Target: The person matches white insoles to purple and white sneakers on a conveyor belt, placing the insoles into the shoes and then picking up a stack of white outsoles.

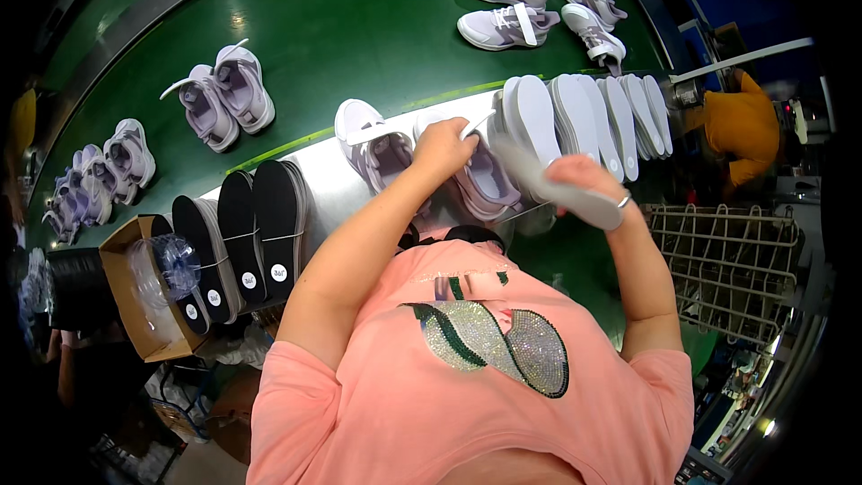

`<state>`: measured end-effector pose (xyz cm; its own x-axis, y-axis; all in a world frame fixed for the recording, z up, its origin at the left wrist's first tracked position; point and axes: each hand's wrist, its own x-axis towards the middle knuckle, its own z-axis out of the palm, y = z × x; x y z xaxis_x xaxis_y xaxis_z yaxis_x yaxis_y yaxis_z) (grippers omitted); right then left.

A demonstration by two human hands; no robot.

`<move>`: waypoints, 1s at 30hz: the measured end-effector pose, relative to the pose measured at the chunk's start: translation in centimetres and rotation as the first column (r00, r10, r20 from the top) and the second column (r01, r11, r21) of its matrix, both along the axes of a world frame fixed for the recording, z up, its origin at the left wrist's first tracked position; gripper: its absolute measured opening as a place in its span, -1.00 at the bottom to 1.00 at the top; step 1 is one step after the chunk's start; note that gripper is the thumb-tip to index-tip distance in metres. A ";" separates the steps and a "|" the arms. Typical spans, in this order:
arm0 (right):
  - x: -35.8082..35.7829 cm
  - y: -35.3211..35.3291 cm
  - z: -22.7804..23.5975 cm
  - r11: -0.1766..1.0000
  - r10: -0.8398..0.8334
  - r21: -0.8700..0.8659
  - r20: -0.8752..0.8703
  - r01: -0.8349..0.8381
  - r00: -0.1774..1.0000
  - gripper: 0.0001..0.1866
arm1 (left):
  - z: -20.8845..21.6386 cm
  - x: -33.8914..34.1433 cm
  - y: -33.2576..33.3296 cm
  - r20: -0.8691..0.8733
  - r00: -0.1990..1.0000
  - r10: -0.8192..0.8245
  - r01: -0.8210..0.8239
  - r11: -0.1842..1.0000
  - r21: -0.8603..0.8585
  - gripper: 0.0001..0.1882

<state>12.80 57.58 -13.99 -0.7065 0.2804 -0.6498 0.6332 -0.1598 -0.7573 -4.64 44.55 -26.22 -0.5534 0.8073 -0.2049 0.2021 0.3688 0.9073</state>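
Two pale lilac-and-white shoes stand on the white strip in front of me. The left shoe (359, 133) is untouched by my fingers. On the right shoe (486, 181), my left hand (443, 149) is closed at the white strap (478, 123), pulling it up from the opening. My right hand (585, 181) grips a grey-white insole (575, 201), smeared by motion, just right of that shoe. Beyond it, bundles of white insoles (530, 117) lie in a row along the strip.
Tied stacks of black insoles (278, 224) lie to the left, beside a cardboard box (148, 305) with clear plastic. More shoes (224, 94) sit on the green belt (350, 27). A wire rack (727, 260) stands at right, below a person in orange (741, 130).
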 end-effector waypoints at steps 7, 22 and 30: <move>-3.8 -4.4 -6.4 0.333 0.452 0.729 0.434 -0.599 0.780 -0.76 | 0.3 0.5 0.2 0.095 0.990 -0.106 0.109 0.994 -0.028 -0.76; -2.0 -5.0 -3.7 -0.046 0.525 0.848 0.471 -0.528 0.709 -0.89 | -1.2 1.0 1.3 0.016 1.000 0.017 -0.016 0.997 -0.075 -0.74; -3.8 -4.7 -9.8 -0.075 0.571 0.803 0.520 -0.591 0.635 -0.88 | -2.3 2.3 1.2 0.084 0.986 0.144 -0.145 0.989 0.005 -0.71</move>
